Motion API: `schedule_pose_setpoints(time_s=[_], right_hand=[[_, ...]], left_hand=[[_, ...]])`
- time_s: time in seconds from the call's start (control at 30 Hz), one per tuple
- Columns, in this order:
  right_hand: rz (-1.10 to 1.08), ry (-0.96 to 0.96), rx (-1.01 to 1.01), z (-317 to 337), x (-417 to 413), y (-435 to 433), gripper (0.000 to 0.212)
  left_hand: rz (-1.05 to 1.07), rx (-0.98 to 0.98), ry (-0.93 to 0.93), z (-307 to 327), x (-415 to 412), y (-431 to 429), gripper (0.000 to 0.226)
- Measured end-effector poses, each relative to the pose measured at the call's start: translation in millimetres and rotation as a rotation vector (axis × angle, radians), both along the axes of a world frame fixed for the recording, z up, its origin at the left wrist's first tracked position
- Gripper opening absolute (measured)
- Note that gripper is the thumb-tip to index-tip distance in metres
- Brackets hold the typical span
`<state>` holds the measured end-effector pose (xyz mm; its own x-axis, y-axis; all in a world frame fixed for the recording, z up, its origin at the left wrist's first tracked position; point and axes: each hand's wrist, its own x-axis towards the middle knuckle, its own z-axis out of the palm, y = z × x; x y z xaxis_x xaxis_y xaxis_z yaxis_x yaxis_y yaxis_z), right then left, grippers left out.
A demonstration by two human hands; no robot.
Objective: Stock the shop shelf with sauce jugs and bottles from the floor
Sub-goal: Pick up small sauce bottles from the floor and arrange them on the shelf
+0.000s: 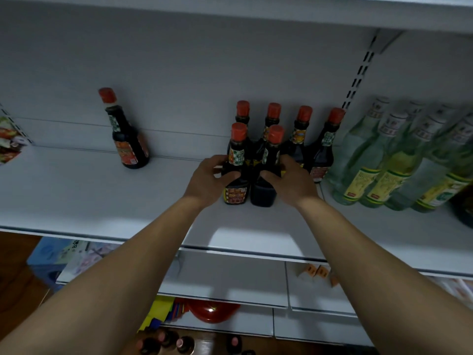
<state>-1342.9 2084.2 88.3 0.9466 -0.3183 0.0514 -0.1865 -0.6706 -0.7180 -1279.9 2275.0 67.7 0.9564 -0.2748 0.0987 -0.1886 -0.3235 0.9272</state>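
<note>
Two dark sauce bottles with red caps stand side by side on the white shelf point(102, 201). My left hand point(208, 180) grips the left front bottle point(236, 193) around its body. My right hand point(289, 184) grips the right front bottle point(265, 196) the same way. Behind them several more dark sauce bottles point(299, 147) stand in a row against the back panel. One lone sauce bottle point(126, 139) stands apart to the left. At the bottom of the view, several bottle tops point(176, 342) show on the floor.
Clear green-labelled bottles point(384, 172) crowd the shelf to the right. Colourful packets point(10, 139) sit at the far left edge. Lower shelves hold a red round object point(212, 312), small cartons point(317, 272) and bright packs. An upper shelf point(230, 11) hangs overhead.
</note>
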Motion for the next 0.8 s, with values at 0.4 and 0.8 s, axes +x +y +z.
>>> schedule_pose_setpoints(time_s=[0.4, 0.8], right_hand=[[-0.003, -0.060, 0.058, -9, 16, 4, 0.038], [-0.023, -0.053, 0.073, -14, 29, -2, 0.039]], left_hand=[[-0.004, -0.038, 0.045, -1, 16, -2, 0.037], [0.012, -0.067, 0.051, -6, 27, -6, 0.034]])
